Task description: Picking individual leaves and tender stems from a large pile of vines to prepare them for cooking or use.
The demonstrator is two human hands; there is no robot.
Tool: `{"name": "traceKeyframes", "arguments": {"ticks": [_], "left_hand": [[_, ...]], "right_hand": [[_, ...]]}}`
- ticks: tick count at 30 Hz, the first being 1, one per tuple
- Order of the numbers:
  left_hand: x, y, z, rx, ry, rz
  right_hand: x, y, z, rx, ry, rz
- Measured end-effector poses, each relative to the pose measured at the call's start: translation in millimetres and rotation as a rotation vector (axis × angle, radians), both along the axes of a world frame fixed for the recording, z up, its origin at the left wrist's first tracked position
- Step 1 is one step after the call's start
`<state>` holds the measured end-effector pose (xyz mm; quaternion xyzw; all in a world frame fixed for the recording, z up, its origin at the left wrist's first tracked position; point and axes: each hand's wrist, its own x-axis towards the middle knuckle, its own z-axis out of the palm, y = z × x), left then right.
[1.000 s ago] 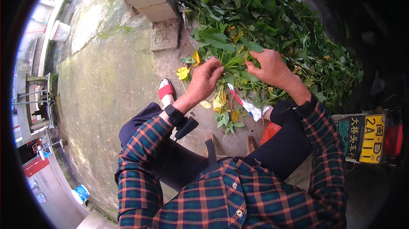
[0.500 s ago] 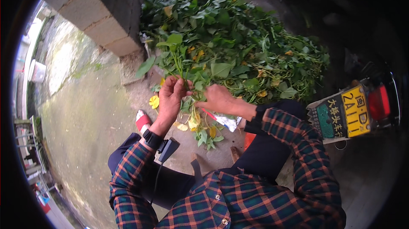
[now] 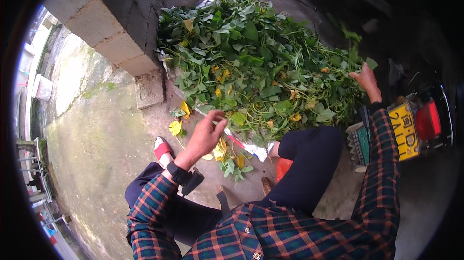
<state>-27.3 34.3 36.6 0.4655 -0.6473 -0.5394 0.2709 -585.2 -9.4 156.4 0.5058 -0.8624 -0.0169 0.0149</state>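
Observation:
A wide heap of green leafy vine stems, with some yellow leaves among them, spreads in front of me. At the heap's right end my right hand is stretched out, its fingers closed round a leafy stem whose leaves stick up past the hand. Before the heap's near edge hovers my left hand, fingers loosely bent and thumb apart, with nothing seen in it. Below and beside it on the ground lie yellow leaves and a small bunch of green leaves.
A silvery sheet shows under the heap's near edge. To the left stands a block pillar. A vehicle's yellow number plate and red rear light are close at the right. Something orange lies by my leg.
My hands were together over the near edge, with leafy stems between them. The right hand has swung out to the heap's right end with a stem; the left has let go and lowered slightly.

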Motion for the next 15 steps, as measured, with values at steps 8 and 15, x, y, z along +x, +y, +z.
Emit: {"name": "traceKeyframes", "arguments": {"ticks": [8,15], "left_hand": [[-6,0,13,0.047,-0.093,-0.205],[17,-10,13,0.177,-0.16,-0.141]], "right_hand": [[111,-107,-97,0.359,-0.231,0.476],[173,-237,-245,0.159,-0.415,0.357]]}}
